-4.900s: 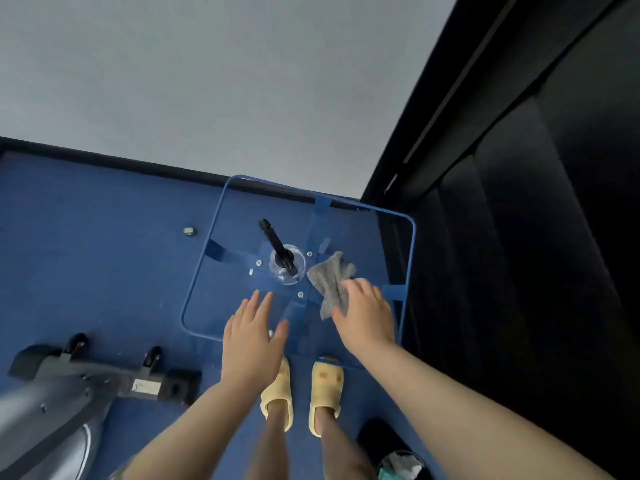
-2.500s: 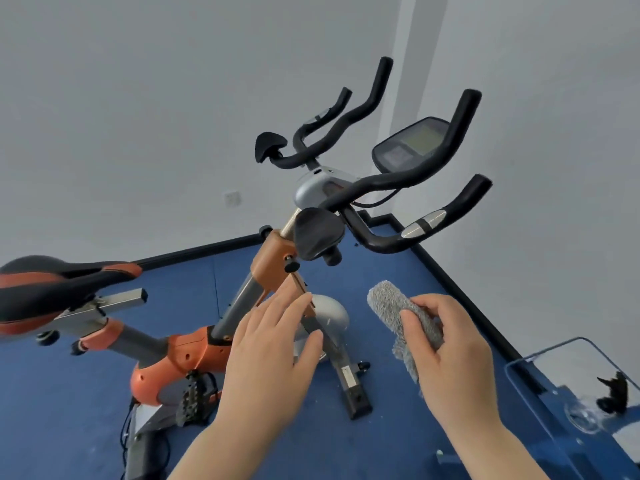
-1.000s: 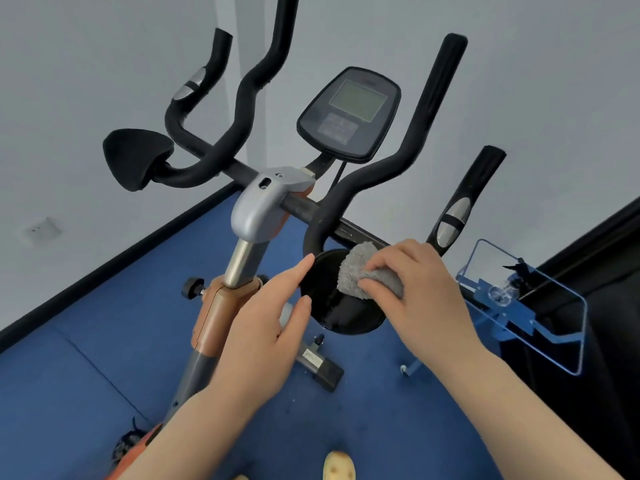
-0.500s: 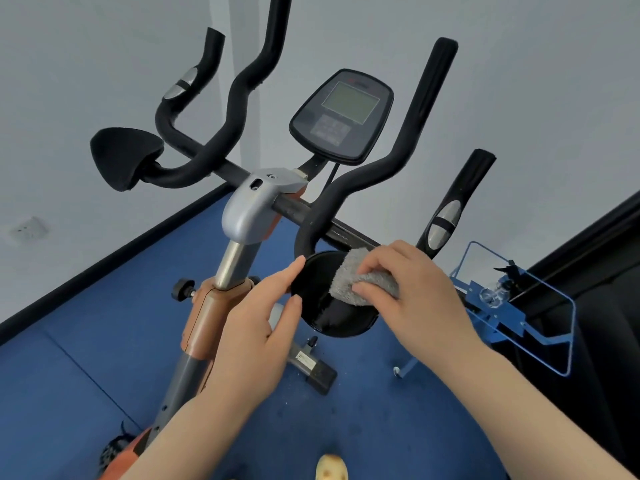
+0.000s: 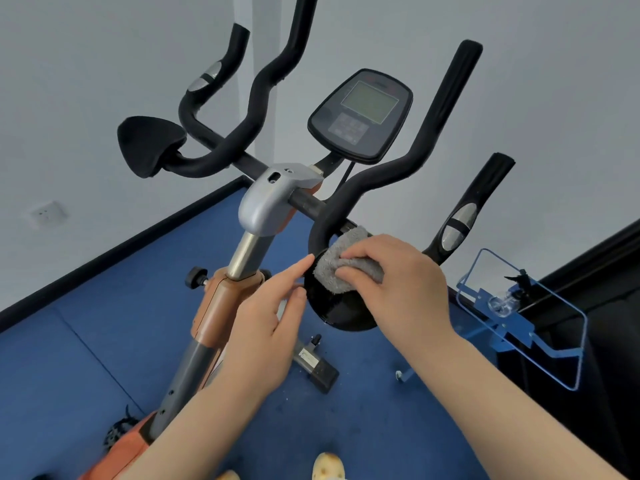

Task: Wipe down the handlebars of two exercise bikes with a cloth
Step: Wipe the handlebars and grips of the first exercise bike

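The right hand [image 5: 398, 285] has the grey cloth [image 5: 341, 268] bunched under curled fingers and is pressing it down on the near elbow pad [image 5: 341, 311], the round black disc at the right end of the handlebars [image 5: 398, 174]. The cloth sits on the pad's far left part, right where the pad meets the bend of the bar. The left hand [image 5: 266, 327] holds nothing; its fingers are straight, with the fingertips [image 5: 304, 266] at the pad's left rim, seemingly steadying it, though I can't be sure they touch.

What matters for the next stroke is that the bar leaves the cloth going up and away. From the bend just above the cloth the right tube climbs, kinks, and runs long toward the wall, ending high beside the console [image 5: 360, 114]. A shorter grip [image 5: 465, 216] with a silver sensor stands just right of the hand, tilted the same way. So the unwiped length lies ahead of and above the right hand, its axis pointing away from the person, and the right hand is plainly the nearer one.

The left half, with its own pad [image 5: 149, 145], lies well apart across the stem [image 5: 270, 199]. I'd judge the wiping barely begun here. No second bike is in sight.
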`<move>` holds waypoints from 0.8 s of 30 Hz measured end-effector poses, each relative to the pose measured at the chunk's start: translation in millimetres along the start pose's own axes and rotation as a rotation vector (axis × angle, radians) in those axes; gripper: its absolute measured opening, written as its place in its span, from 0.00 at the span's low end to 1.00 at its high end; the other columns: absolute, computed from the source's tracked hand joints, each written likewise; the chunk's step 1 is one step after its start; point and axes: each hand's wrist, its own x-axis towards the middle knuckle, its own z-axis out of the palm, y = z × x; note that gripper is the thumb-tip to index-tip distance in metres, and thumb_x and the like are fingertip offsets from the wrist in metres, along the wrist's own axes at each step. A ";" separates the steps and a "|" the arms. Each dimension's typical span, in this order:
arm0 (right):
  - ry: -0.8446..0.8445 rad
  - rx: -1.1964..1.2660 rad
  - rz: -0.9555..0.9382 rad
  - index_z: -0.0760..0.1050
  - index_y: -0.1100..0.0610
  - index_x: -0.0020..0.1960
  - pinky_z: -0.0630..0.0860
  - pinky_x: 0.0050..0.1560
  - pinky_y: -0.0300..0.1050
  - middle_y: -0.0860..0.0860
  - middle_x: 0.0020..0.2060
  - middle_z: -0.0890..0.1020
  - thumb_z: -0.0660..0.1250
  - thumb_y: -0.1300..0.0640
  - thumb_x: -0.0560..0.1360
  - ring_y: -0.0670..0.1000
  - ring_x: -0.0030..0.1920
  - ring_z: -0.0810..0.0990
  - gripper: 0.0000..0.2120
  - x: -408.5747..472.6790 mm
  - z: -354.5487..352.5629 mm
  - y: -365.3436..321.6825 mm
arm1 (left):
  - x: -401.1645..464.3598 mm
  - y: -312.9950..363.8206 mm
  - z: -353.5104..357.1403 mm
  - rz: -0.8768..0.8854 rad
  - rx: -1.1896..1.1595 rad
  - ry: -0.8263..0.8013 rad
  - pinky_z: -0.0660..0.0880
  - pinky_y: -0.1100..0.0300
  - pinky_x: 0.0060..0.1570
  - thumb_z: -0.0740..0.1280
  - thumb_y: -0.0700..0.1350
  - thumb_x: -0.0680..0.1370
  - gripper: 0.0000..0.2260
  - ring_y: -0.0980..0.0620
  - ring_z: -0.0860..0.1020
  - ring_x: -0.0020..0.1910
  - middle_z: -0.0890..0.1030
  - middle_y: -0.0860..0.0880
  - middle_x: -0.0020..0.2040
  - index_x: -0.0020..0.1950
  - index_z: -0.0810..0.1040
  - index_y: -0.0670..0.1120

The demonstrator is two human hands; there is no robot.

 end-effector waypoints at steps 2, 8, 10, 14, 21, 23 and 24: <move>0.035 -0.072 -0.011 0.80 0.50 0.44 0.76 0.41 0.44 0.43 0.40 0.82 0.74 0.53 0.70 0.47 0.43 0.79 0.05 -1.6 9.9 -6.3 | -2.7 -0.8 0.9 -0.035 -0.038 0.005 0.67 0.81 0.42 0.60 0.44 0.78 0.17 0.70 0.73 0.42 0.76 0.56 0.42 0.64 0.75 0.58; -0.118 -0.203 -0.209 0.80 0.50 0.40 0.58 0.48 0.40 0.43 0.37 0.81 0.74 0.52 0.67 0.47 0.43 0.79 0.04 -19.7 10.0 -0.8 | -3.1 -9.2 8.5 -0.121 -0.166 -0.025 0.71 0.77 0.46 0.59 0.45 0.78 0.18 0.68 0.75 0.44 0.79 0.70 0.48 0.65 0.75 0.60; -0.168 -0.142 -0.204 0.80 0.49 0.39 0.61 0.51 0.41 0.41 0.37 0.81 0.73 0.50 0.67 0.46 0.44 0.79 0.04 -22.1 2.8 3.9 | -1.8 -10.2 7.9 -0.092 -0.156 0.001 0.71 0.75 0.48 0.59 0.43 0.78 0.17 0.67 0.76 0.48 0.81 0.64 0.50 0.65 0.77 0.56; 0.027 0.105 -0.036 0.81 0.51 0.42 0.74 0.49 0.47 0.42 0.40 0.82 0.73 0.52 0.68 0.44 0.44 0.79 0.05 -13.0 1.9 -1.0 | 0.6 -9.5 6.1 -0.078 -0.182 0.003 0.73 0.69 0.53 0.59 0.42 0.79 0.16 0.62 0.78 0.52 0.81 0.63 0.51 0.63 0.79 0.52; -0.107 -0.220 -0.197 0.79 0.52 0.41 0.61 0.47 0.42 0.45 0.37 0.81 0.75 0.53 0.67 0.51 0.43 0.78 0.06 -17.8 15.9 -6.2 | -5.8 -11.8 13.2 -0.103 -0.286 0.081 0.71 0.72 0.55 0.59 0.42 0.79 0.15 0.67 0.74 0.57 0.77 0.70 0.54 0.62 0.78 0.53; -0.268 -0.215 -0.234 0.81 0.51 0.41 0.60 0.48 0.43 0.44 0.39 0.82 0.74 0.52 0.67 0.51 0.45 0.78 0.04 -15.9 2.9 -2.4 | -6.8 -10.4 16.1 -0.159 -0.352 0.055 0.74 0.61 0.59 0.59 0.44 0.79 0.16 0.60 0.76 0.60 0.79 0.67 0.56 0.62 0.77 0.56; -0.360 -0.216 -0.247 0.82 0.50 0.42 0.60 0.50 0.44 0.43 0.40 0.82 0.74 0.52 0.68 0.50 0.47 0.77 0.04 -13.8 -3.9 -0.4 | -6.6 -9.1 16.7 -0.172 -0.363 0.047 0.74 0.57 0.60 0.59 0.44 0.79 0.15 0.58 0.77 0.60 0.80 0.64 0.57 0.62 0.77 0.57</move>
